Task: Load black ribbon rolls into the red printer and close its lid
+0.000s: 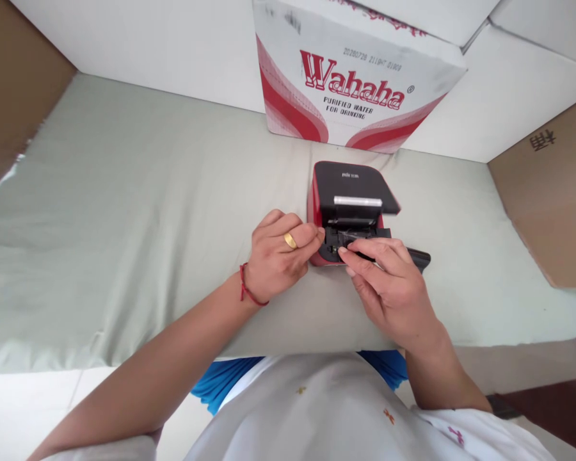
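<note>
A small black-and-red machine sits on the cloth in front of me, with a pale strip across its black top and an open recess of black parts on the side facing me. My left hand, wearing a gold ring, is closed at the machine's left edge, thumb and forefinger pressed together. Whatever they hold is hidden or too small to see. My right hand reaches into the recess from the right, fingers bunched in a pinch over the black parts. Something thin and clear glints by its fingertips, but I cannot make it out.
Behind the machine stands a white-and-red Wahaha water carton against white boxes. Brown cardboard borders the right side, and another brown box the left. A black bar-shaped part sticks out past my right hand. Pale green cloth covers the table.
</note>
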A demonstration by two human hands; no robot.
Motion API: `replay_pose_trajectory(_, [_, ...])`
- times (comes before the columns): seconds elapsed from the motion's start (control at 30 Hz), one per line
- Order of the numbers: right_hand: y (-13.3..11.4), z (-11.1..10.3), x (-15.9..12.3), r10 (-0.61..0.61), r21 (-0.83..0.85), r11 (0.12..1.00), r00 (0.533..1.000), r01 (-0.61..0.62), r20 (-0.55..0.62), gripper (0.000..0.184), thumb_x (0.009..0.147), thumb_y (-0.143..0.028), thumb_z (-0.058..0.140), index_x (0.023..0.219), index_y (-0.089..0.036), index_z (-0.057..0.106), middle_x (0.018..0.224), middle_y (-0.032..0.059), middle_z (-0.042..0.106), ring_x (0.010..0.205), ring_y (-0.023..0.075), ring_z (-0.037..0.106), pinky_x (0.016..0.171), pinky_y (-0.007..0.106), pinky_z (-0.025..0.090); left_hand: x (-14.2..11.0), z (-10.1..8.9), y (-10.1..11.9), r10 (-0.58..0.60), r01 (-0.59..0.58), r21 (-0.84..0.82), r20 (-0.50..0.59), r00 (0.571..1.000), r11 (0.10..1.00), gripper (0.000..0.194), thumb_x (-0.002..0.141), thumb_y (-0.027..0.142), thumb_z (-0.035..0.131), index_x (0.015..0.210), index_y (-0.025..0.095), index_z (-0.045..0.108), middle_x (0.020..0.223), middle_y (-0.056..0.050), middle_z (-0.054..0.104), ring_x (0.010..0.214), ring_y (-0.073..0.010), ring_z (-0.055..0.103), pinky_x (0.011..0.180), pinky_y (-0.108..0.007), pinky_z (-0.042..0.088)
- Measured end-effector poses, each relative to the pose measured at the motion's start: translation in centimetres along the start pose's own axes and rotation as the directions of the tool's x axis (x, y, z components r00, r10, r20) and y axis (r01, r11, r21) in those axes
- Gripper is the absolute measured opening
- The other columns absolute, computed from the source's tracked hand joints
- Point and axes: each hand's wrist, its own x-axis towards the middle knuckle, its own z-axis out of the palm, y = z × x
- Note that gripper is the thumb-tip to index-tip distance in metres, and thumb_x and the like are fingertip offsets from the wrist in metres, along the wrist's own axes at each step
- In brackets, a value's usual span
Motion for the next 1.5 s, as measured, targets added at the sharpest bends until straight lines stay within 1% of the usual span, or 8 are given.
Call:
replay_pose_trajectory(0.4, [5.1,-2.5,6.4,0.176,-0.069,0.983,0.979,-0.169,0.106,0.029,0.106,-0.028,0.056,0.119,-0.019,0.080,0.120,0.0107,0.079,0.110,0.0242,0.075,0.100,0.039,0.057,-1.1,0.5,2.1,0.007,-0.017,-0.071,-0.135,0.991,0.997,0.020,0.093,0.017,0.058,0.110,0.018,0.068,0.096,-0.008,0.072,0.094,-0.0244,0.065,0.077,-0.041,0.049])
replay_pose_trajectory(0.6, [5.3,-0.6,11.0,0.362,-0.469,0.876,0.794,-0.111,0.489,0.040,0.097,-0.020,0.057,0.133,-0.020,0.074,0.136,0.0126,0.074,0.117,0.0329,0.072,0.088,0.040,0.054,-0.7,1.0,3.2,0.103,-0.105,-0.017,-0.107,0.989,0.994,0.002,0.095,0.020,0.069,0.094,0.022,0.069,0.093,-0.001,0.078,0.094,-0.0178,0.070,0.086,-0.036,0.052])
replay_pose_trajectory(0.83, [5.1,0.5,12.8,0.516,-0.633,0.768,0.676,-0.093,0.526,0.034,0.095,-0.029,0.065,0.126,-0.019,0.076,0.128,0.0171,0.076,0.112,0.0353,0.071,0.079,0.039,0.050,-0.9,1.2,3.1,0.101,-0.105,-0.027,-0.116,0.988,0.994,0.012,0.097,0.012,0.066,0.092,0.022,0.069,0.095,0.000,0.079,0.099,-0.0154,0.072,0.091,-0.033,0.051])
replay_pose_trajectory(1.0, [4.0,-2.4,10.4,0.397,-0.420,0.882,0.814,-0.211,0.424,0.033,0.097,-0.028,0.062,0.126,-0.019,0.075,0.119,0.0126,0.078,0.100,0.0286,0.072,0.084,0.038,0.053,-0.7,1.2,2.9,0.098,-0.102,-0.038,-0.100,0.990,0.994,0.007,0.097,0.013,0.065,0.096,0.019,0.069,0.094,-0.002,0.077,0.097,-0.0172,0.070,0.091,-0.036,0.050])
replay_pose_trajectory(1.1, [3.3,-7.5,6.7,0.355,-0.150,0.934,0.896,-0.325,0.268,0.036,0.099,-0.047,0.065,0.126,-0.027,0.076,0.081,0.0028,0.072,0.058,0.0173,0.059,0.062,0.034,0.050,-0.8,1.2,2.8,0.093,-0.097,-0.038,-0.095,0.991,0.995,0.008,0.099,0.016,0.064,0.096,0.021,0.068,0.095,-0.002,0.076,0.097,-0.0174,0.068,0.089,-0.036,0.049])
replay_pose_trajectory(1.27, [5.6,-13.3,-0.2,0.661,-0.136,0.750,0.734,-0.647,0.155,0.060,0.086,-0.076,0.071,0.123,-0.029,0.079,0.071,0.0057,0.069,0.051,0.0182,0.052,0.043,0.034,0.041,-0.8,1.4,2.9,0.077,-0.083,-0.069,-0.087,0.993,0.994,0.008,0.096,0.014,0.066,0.098,0.021,0.068,0.097,-0.003,0.076,0.099,-0.0194,0.067,0.087,-0.038,0.049])
replay_pose_trajectory(1.4, [8.5,-9.7,-3.1,0.649,-0.074,0.709,0.608,-0.701,0.457,0.056,0.088,-0.073,0.067,0.117,-0.026,0.078,0.096,0.0071,0.080,0.074,0.0247,0.070,0.066,0.041,0.060,-0.8,1.5,2.9,0.068,-0.075,-0.072,-0.096,0.993,0.995,0.007,0.094,0.014,0.067,0.097,0.021,0.066,0.095,-0.004,0.075,0.096,-0.0200,0.068,0.084,-0.038,0.050])
replay_pose_trajectory(1.5, [9.2,-6.0,-3.9,0.629,0.035,0.685,0.615,-0.728,0.474,0.050,0.094,-0.063,0.065,0.122,-0.024,0.077,0.105,0.0074,0.081,0.090,0.0259,0.074,0.082,0.042,0.062,-0.9,1.5,2.9,0.064,-0.069,-0.060,-0.076,0.995,0.996,0.009,0.095,0.015,0.066,0.098,0.023,0.066,0.097,-0.004,0.076,0.098,-0.0205,0.068,0.084,-0.039,0.049])
